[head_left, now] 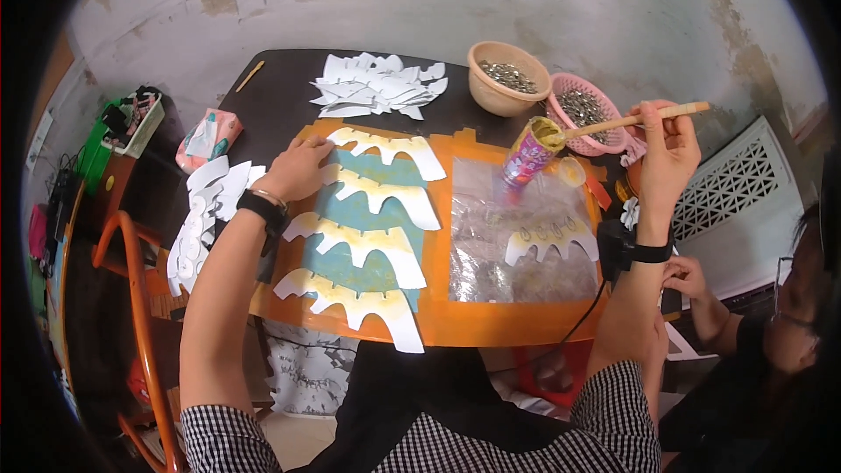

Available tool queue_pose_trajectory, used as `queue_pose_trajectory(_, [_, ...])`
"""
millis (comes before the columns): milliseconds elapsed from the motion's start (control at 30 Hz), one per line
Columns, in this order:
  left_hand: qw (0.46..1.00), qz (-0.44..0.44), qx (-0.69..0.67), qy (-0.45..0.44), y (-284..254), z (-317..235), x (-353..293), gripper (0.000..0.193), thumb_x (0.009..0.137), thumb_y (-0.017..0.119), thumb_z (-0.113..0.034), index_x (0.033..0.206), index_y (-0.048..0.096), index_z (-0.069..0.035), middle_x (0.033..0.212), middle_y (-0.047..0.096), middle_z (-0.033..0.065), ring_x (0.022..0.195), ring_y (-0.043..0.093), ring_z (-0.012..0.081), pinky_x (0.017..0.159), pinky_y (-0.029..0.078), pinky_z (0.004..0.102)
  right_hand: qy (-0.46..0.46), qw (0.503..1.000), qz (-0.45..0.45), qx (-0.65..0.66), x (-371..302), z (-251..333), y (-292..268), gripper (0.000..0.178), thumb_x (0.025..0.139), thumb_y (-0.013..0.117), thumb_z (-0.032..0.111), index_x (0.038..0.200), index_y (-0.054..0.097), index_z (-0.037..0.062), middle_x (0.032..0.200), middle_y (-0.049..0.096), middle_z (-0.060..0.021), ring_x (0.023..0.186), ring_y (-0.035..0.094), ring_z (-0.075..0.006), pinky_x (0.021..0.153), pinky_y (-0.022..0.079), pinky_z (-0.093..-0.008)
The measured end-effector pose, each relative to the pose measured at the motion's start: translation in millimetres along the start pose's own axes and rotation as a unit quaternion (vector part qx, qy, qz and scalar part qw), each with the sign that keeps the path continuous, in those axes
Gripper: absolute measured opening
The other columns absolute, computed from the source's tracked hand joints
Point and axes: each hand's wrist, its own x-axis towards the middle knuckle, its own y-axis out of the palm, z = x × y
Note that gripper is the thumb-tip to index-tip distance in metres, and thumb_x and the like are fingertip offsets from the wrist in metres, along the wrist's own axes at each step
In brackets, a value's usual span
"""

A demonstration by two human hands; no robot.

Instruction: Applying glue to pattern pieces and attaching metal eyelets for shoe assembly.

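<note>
My left hand (pixel 296 170) lies flat, fingers stretched out, at the left end of the topmost white arched cutouts (pixel 427 158). Several of these cutouts lie in a column, their toothed upper edges smeared with yellow paste, on a blue-green sheet (pixel 350 278). A wooden stick (pixel 679 110) is pinched in my right hand (pixel 670 153). Its lower end reaches the mouth of a tilted purple and yellow can (pixel 533 154), where yellow paste coats the rim. Below the can, another cutout (pixel 547 243) with small oval pieces along it rests on a clear plastic sheet (pixel 477 276).
Loose white cutouts (pixel 377 83) are heaped at the back; more (pixel 197 228) lie at left. A beige bowl (pixel 499 96) and pink basket (pixel 569 88) hold small metal pieces. A tissue pack (pixel 210 138) sits far left. At right, another person's hand (pixel 688 278) is close to my forearm.
</note>
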Motion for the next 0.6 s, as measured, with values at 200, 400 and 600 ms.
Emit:
queue_pose_trajectory(200, [1.0,0.005,0.004,0.001,4.3,7.3,-1.6,0.057,0.085,0.062,-0.014,0.142,0.053,-0.009,0.147,0.048,0.0108,0.133,0.045,0.035,0.108,0.044,0.0422,-0.012,1.0,-0.015,0.013,-7.0,4.2,2.8,0.011,0.095,0.068,0.004,0.101,0.063,-0.0039,0.09,0.067,-0.0068,0.081,0.064,-0.0102,0.071,0.053,-0.0218])
queue_pose_trajectory(400, [1.0,0.007,0.005,0.01,6.4,9.1,1.4,0.058,0.084,0.06,-0.01,0.142,0.053,-0.008,0.145,0.049,0.0103,0.131,0.046,0.035,0.108,0.044,0.0421,-0.015,0.999,-0.032,0.011,-7.9,10.5,-2.3,0.012,0.096,0.067,0.005,0.101,0.063,-0.0052,0.091,0.068,-0.0091,0.082,0.066,-0.012,0.071,0.055,-0.0227])
queue_pose_trajectory(600, [1.0,0.003,0.004,0.011,7.5,12.3,1.7,0.058,0.084,0.059,-0.009,0.141,0.053,-0.009,0.145,0.049,0.0102,0.131,0.046,0.0354,0.108,0.045,0.0427,0.011,0.998,-0.058,0.026,-9.3,16.2,4.5,0.013,0.096,0.066,0.005,0.102,0.062,-0.0059,0.091,0.068,-0.011,0.082,0.069,-0.0158,0.07,0.059,-0.0256])
